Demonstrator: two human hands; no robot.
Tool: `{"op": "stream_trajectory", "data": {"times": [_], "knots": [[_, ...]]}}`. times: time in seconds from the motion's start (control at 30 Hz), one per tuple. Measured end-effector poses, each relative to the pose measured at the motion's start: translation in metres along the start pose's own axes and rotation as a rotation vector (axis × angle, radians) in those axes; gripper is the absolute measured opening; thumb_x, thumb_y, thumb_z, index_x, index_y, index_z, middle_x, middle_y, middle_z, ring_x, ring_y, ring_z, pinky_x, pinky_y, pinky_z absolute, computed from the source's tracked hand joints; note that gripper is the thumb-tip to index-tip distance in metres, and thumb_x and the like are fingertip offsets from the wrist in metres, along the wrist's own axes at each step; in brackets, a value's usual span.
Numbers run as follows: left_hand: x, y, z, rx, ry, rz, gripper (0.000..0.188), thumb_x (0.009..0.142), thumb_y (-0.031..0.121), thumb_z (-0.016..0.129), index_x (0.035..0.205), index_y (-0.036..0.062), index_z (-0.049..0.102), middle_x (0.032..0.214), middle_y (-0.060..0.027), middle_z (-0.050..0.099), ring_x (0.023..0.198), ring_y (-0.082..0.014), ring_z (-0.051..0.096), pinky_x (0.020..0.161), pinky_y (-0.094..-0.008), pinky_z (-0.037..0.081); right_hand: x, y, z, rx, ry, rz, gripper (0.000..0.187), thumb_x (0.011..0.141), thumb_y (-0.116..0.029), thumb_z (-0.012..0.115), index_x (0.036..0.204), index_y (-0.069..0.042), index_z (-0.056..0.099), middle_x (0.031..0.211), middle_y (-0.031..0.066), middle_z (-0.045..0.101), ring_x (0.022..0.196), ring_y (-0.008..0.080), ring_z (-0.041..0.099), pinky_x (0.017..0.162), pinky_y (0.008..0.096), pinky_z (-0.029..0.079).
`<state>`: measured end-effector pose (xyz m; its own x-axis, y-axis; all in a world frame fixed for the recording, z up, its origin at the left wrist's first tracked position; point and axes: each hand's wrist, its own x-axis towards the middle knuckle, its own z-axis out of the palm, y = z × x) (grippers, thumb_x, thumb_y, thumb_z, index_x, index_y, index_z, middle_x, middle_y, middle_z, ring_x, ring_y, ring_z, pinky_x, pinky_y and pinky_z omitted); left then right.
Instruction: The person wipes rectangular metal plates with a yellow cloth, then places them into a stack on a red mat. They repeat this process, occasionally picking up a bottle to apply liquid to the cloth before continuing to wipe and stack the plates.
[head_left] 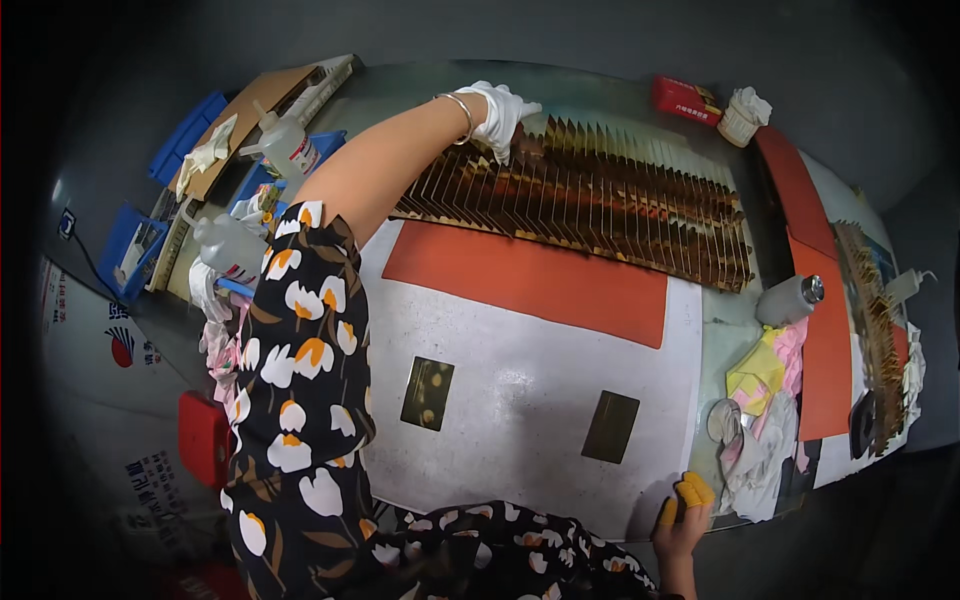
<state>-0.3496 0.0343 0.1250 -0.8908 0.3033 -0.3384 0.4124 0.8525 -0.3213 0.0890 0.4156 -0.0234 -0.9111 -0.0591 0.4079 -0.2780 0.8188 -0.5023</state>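
My left hand (502, 120), in a white glove, reaches to the far left end of a long row of thin upright brown-gold plates (590, 200). Its thumb and forefinger are spread at the plates' upper edges, and no plate shows between them. Whether they touch a plate I cannot tell. Yellow finger covers sit on my right hand (684, 515), which rests at the near right table edge, fingers loosely bent, thumb apart, holding nothing. Between my hands, a spotted dark-gold plate (428, 394) and a plain darker plate (611, 427) lie flat on the white sheet (520, 375).
An orange mat (530, 282) lies before the row. At left are plastic squeeze bottles (288, 142) and blue trays (130, 250). At right stand a grey metal bottle (790, 300), crumpled cloths (755, 440) and another plate row (872, 340). A red box (686, 98) sits at the back.
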Motion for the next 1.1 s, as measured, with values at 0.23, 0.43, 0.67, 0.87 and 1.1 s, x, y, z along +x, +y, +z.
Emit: {"op": "stream_trajectory", "data": {"times": [0.23,0.43,0.67,0.87,1.1], "knots": [[-0.006,-0.017,0.015,-0.310,0.142,0.037,0.095,0.061,0.017,0.079,0.139,0.0027,0.027,0.140,-0.0175,0.037,0.124,-0.0305,0.043,0.101,-0.0357,0.039,-0.003,0.003,0.003,-0.007,0.020,-0.018,0.022,0.082,-0.004,0.057,0.103,0.004,0.056,0.107,0.0213,0.057,0.098,0.0380,0.053,0.087,0.0438,0.041],[-0.040,-0.018,0.012,-0.295,0.212,-0.199,0.072,0.075,0.034,0.068,0.135,0.0056,0.038,0.135,-0.0165,0.044,0.119,-0.0326,0.047,0.099,-0.0377,0.040,0.001,0.000,0.004,-0.012,0.053,0.001,0.019,0.079,0.001,0.056,0.098,0.004,0.057,0.104,0.0205,0.057,0.096,0.0370,0.053,0.086,0.0424,0.041],[-0.005,-0.032,0.020,-0.291,0.058,-0.088,0.090,0.065,0.038,0.078,0.136,0.0022,0.035,0.137,-0.0172,0.041,0.125,-0.0322,0.042,0.102,-0.0380,0.037,0.005,0.001,0.003,-0.025,0.042,-0.036,0.018,0.078,0.001,0.056,0.096,0.004,0.057,0.103,0.0202,0.057,0.094,0.0368,0.053,0.085,0.0426,0.042],[0.020,-0.012,0.017,-0.054,-0.117,-0.011,0.093,0.066,0.044,0.075,0.139,0.0061,0.031,0.132,-0.0151,0.048,0.121,-0.0314,0.047,0.099,-0.0441,0.031,0.002,-0.004,0.001,-0.043,0.027,-0.005,0.017,0.080,-0.002,0.056,0.095,0.003,0.057,0.101,0.0201,0.058,0.094,0.0373,0.055,0.084,0.0431,0.042],[0.017,-0.009,-0.009,0.135,-0.152,-0.049,0.098,0.059,0.043,0.080,0.137,0.0051,0.032,0.136,-0.0149,0.036,0.121,-0.0315,0.044,0.095,-0.0439,0.042,0.005,-0.003,0.002,-0.042,0.019,0.024,0.015,0.080,-0.003,0.055,0.095,0.002,0.058,0.101,0.0193,0.058,0.094,0.0370,0.056,0.084,0.0433,0.042]]}}
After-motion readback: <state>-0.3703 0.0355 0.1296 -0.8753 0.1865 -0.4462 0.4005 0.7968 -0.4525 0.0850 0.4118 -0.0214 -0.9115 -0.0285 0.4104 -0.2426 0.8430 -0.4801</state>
